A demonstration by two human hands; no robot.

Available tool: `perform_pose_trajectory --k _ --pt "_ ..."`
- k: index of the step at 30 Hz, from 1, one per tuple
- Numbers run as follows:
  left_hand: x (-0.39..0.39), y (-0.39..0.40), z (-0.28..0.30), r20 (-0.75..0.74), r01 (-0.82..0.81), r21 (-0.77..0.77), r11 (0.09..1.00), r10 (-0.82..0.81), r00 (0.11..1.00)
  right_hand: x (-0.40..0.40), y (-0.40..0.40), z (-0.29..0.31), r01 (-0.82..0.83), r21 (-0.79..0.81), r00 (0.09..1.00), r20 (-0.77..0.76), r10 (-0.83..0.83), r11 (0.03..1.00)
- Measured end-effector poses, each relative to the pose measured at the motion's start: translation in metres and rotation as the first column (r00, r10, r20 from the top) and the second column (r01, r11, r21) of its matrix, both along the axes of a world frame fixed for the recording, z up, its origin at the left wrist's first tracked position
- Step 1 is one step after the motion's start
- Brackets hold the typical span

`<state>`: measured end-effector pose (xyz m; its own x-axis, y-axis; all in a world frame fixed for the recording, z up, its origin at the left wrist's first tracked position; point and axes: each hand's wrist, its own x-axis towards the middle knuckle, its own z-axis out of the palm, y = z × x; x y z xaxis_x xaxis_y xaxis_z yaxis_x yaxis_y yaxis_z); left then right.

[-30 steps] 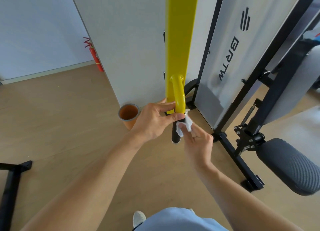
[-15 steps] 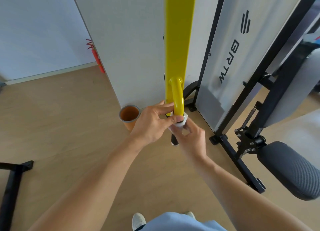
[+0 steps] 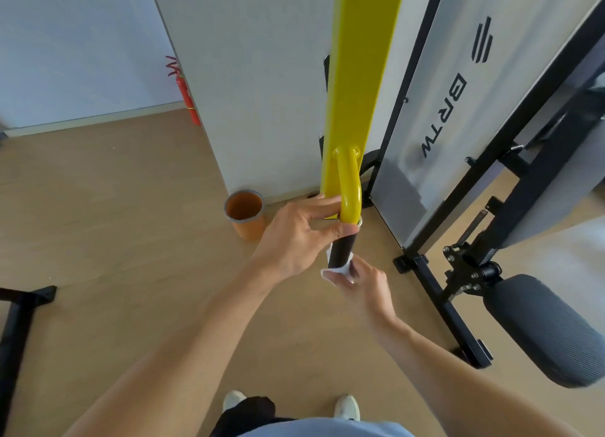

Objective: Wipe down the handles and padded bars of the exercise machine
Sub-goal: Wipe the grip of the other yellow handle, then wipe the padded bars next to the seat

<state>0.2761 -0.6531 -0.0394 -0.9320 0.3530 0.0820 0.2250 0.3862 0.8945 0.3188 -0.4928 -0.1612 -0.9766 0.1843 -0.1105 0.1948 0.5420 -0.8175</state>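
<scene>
Both our hands work the black handle grip (image 3: 342, 248): left hand (image 3: 294, 237) pinches its top, right hand (image 3: 363, 281) apparently clamps the white wipe (image 3: 337, 270) below; the wipe could slip off its end.

The only readable text is the black lettering "BRTW" on the tall light grey panel in a black metal frame (image 3: 435, 86), at the right of the exercise machine. The letters run down the panel, turned on their side. Just above them sits a black logo of three stacked horizontal bars (image 3: 482, 40).
</scene>
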Motion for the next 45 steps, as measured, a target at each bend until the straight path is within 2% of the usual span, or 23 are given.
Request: perform_pose_trajectory --k 2,4,5,7,10,12,15,18,21,23,24,25,26,27,29,31,32,33,36,38,42,45 --pt "-0.004 -0.007 -0.005 0.006 0.044 0.013 0.999 -0.044 0.999 0.004 -0.007 -0.019 0.075 -0.046 0.979 0.193 -0.064 0.996" --pt "-0.011 -0.021 -0.009 0.007 0.094 -0.001 0.996 -0.094 0.996 0.013 -0.026 -0.029 0.148 -0.103 0.907 0.410 -0.093 0.984" --pt "-0.017 -0.034 -0.015 0.026 0.099 -0.013 0.995 -0.098 0.995 0.015 -0.041 -0.032 0.174 -0.126 0.875 0.475 -0.095 0.977" --pt "-0.029 -0.070 -0.032 0.093 0.077 0.009 0.997 -0.078 0.993 0.006 -0.077 -0.032 0.239 -0.180 0.862 0.492 -0.123 0.954" --pt "-0.055 -0.133 -0.056 0.184 -0.021 0.101 0.995 0.002 0.983 -0.026 -0.136 -0.003 0.346 -0.299 0.882 0.427 -0.199 0.889" --pt "-0.074 -0.167 -0.060 0.193 -0.083 0.162 0.983 0.051 0.980 -0.051 -0.167 0.032 0.383 -0.398 0.902 0.355 -0.245 0.834" --pt "-0.107 -0.195 -0.056 0.199 -0.076 0.196 0.978 0.036 0.979 -0.081 -0.198 0.078 0.406 -0.499 0.913 0.197 -0.356 0.766" --pt "-0.137 -0.196 -0.046 0.252 -0.025 0.189 0.982 -0.024 0.967 -0.102 -0.206 0.120 0.450 -0.516 0.857 0.022 -0.514 0.729" --pt "-0.165 -0.181 -0.034 0.243 0.069 0.167 0.984 -0.109 0.964 -0.116 -0.204 0.164 0.477 -0.535 0.754 -0.159 -0.637 0.698" --pt "-0.182 -0.169 -0.025 0.199 0.148 0.164 0.975 -0.180 0.963 -0.128 -0.197 0.187 0.506 -0.417 0.625 -0.426 -0.654 0.755" --pt "-0.191 -0.161 -0.021 0.150 0.185 0.141 0.972 -0.206 0.967 -0.137 -0.192 0.197 0.526 -0.264 0.573 -0.592 -0.566 0.808" --pt "-0.201 -0.153 -0.015 0.097 0.220 0.112 0.969 -0.231 0.968 -0.148 -0.185 0.203 0.570 -0.068 0.537 -0.724 -0.434 0.819" --pt "-0.211 -0.146 -0.008 0.061 0.255 0.079 0.964 -0.260 0.964 -0.163 -0.175 0.206 0.619 0.116 0.517 -0.805 -0.292 0.777" --pt "-0.221 -0.138 0.000 0.031 0.287 0.051 0.956 -0.289 0.957 -0.180 -0.164 0.208 0.659 0.221 0.505 -0.839 -0.204 0.719" --pt "-0.240 -0.123 0.012 -0.015 0.334 0.015 0.942 -0.334 0.942 -0.214 -0.144 0.217 0.723 0.228 0.459 -0.864 -0.206 0.652" --pt "-0.260 -0.113 0.022 -0.036 0.372 -0.011 0.928 -0.372 0.928 -0.239 -0.128 0.227 0.778 0.182 0.406 -0.876 -0.260 0.601" --pt "-0.269 -0.110 0.028 -0.048 0.387 -0.021 0.922 -0.388 0.921 -0.248 -0.121 0.227 0.795 0.181 0.409 -0.865 -0.291 0.578" --pt "-0.278 -0.106 0.033 -0.063 0.397 -0.024 0.917 -0.398 0.915 -0.255 -0.116 0.226 0.801 0.200 0.438 -0.839 -0.323 0.565" --pt "-0.309 -0.090 0.043 -0.097 0.428 -0.019 0.904 -0.428 0.899 -0.261 -0.112 0.215 0.741 0.348 0.624 -0.671 -0.399 0.574" --pt "-0.323 -0.076 0.050 -0.101 0.466 0.034 0.884 -0.461 0.882 -0.258 -0.116 0.215 0.694 0.397 0.696 -0.584 -0.419 0.600" --pt "-0.338 -0.045 0.062 -0.061 0.535 0.223 0.815 -0.536 0.842 -0.244 -0.132 0.231 0.643 0.423 0.760 -0.453 -0.465 0.639" --pt "-0.350 -0.025 0.069 -0.018 0.594 0.359 0.720 -0.631 0.775 -0.244 -0.136 0.238 0.678 0.407 0.734 -0.417 -0.535 0.612"
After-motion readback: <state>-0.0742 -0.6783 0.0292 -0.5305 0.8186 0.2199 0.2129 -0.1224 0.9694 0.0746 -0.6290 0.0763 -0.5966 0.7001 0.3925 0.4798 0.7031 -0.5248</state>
